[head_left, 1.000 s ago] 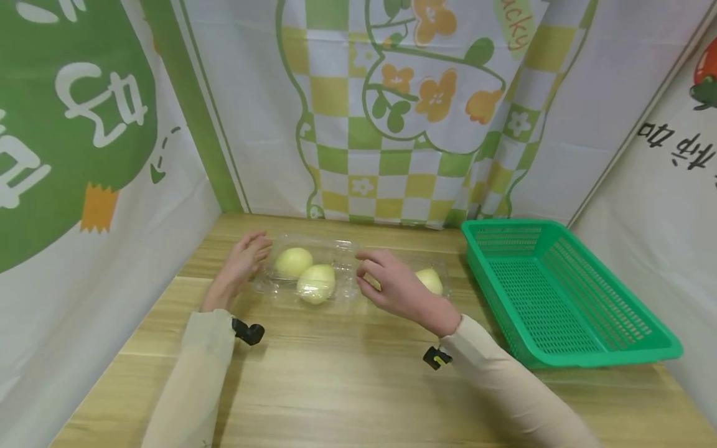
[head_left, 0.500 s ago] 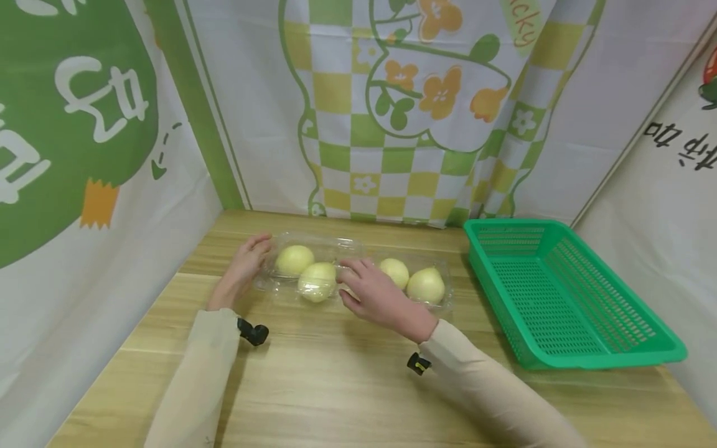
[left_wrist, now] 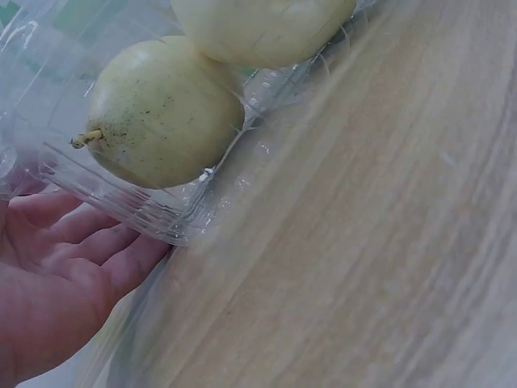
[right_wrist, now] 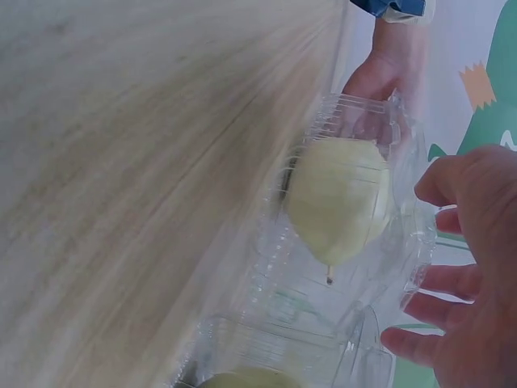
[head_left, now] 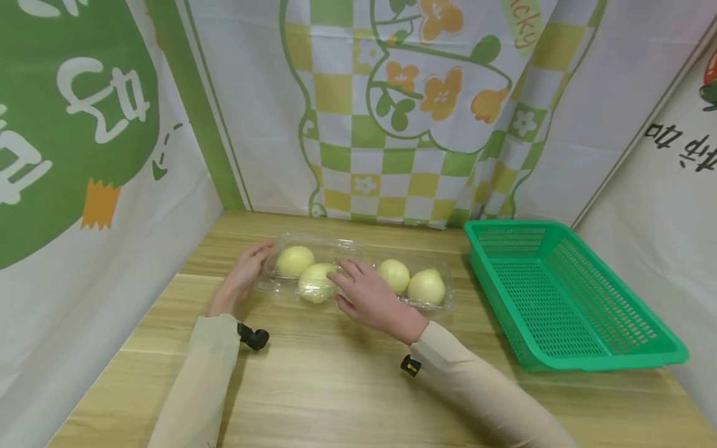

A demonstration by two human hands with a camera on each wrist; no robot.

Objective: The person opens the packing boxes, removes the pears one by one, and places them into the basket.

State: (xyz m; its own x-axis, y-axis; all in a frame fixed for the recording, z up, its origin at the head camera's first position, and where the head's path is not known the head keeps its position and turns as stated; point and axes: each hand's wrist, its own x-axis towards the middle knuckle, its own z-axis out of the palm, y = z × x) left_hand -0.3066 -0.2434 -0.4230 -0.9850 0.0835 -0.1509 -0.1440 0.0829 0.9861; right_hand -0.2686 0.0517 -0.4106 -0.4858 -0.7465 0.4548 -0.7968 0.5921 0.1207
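Note:
In the head view, a clear plastic box [head_left: 336, 244] holds two pale yellow pears [head_left: 295, 261]. My left hand [head_left: 243, 274] lies along its left end, and the left wrist view has the straight fingers [left_wrist: 105, 242] touching the box's end wall. Over the box's right end reaches my right hand [head_left: 372, 302], its fingers loosely bent and gripping nothing. In the right wrist view those fingers [right_wrist: 444, 283] are beside the box's top; contact is hard to tell. A second clear box [head_left: 449, 303] with two pears [head_left: 427, 288] stands to the right, partly behind my right hand.
A green plastic basket [head_left: 607, 359] with slotted walls stands on the right of the wooden table [head_left: 313, 386]. Printed cloth [head_left: 364, 155] hangs behind the table, and more cloth hangs at both sides.
My right hand has moved left, from in front of the second box to the left box's right end, uncovering the second box's pears. My left hand has stayed at the box's left end.

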